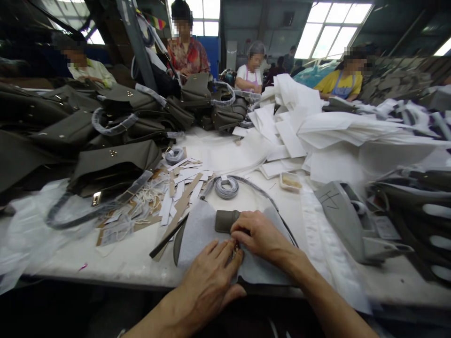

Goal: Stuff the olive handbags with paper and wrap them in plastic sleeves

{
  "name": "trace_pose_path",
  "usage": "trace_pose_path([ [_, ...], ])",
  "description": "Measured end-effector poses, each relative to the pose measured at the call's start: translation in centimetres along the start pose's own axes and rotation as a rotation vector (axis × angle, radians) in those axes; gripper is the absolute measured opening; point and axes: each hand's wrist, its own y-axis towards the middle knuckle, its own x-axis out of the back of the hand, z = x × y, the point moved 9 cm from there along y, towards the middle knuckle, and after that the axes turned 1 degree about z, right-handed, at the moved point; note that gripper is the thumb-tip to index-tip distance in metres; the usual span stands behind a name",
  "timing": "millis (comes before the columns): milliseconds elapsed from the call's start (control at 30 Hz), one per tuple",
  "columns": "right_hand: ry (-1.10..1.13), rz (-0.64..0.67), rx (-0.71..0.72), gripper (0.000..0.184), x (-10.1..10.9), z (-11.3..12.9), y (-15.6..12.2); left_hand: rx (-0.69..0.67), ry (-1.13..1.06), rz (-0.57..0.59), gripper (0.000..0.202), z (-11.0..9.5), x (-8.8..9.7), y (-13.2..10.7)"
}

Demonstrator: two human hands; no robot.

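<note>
Pressing the left hand [211, 277] flat, fingers released and stretched out, onto the white wrapping sheet [197, 230] at the near edge of the bench [116, 258]. Clenching the right hand [259, 234] on the near end of the olive leather piece [223, 220], resting on that sheet just beyond both hands. Pinning a small gold fitting [235, 249] between the two hands, mostly hiding it under fingertips, too small for making out. Leaving a dark strip [168, 242] slanting just left of the sheet, beside scattered card offcuts [176, 188]. Showing, further back, a grey strap roll [226, 188] lying coiled, and to its right a small clear tray [282, 178] holding pale yellowish bits, blurring too much for naming. Crowding the left side with olive handbags [116, 164]; heaping the right with white fabric sheets [317, 126], screening part of the bench. Glimpsing, beyond and partly cut off by both piles, other people [252, 70] sitting at work.
</note>
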Motion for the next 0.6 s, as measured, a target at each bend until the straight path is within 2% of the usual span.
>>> trace_pose_path([
  [100,0.088,0.144,-0.043,0.022,-1.0,0.5,-1.4,-0.008,-0.03,-0.028,0.051,0.0,0.4,0.0],
  [267,0.098,0.124,-0.035,0.024,-1.5,0.5,-2.6,-0.058,-0.044,-0.124,0.052,-0.2,0.3,-0.8],
  [433,-0.086,0.176,0.034,0.019,-2.0,1.1,-2.4,-0.087,-0.055,-0.165,0.049,-0.4,0.3,-1.5],
  [600,-0.285,0.257,0.153,0.026,-2.9,2.2,-2.2,-0.125,0.037,-0.248,0.049,0.0,-0.5,-1.4],
])
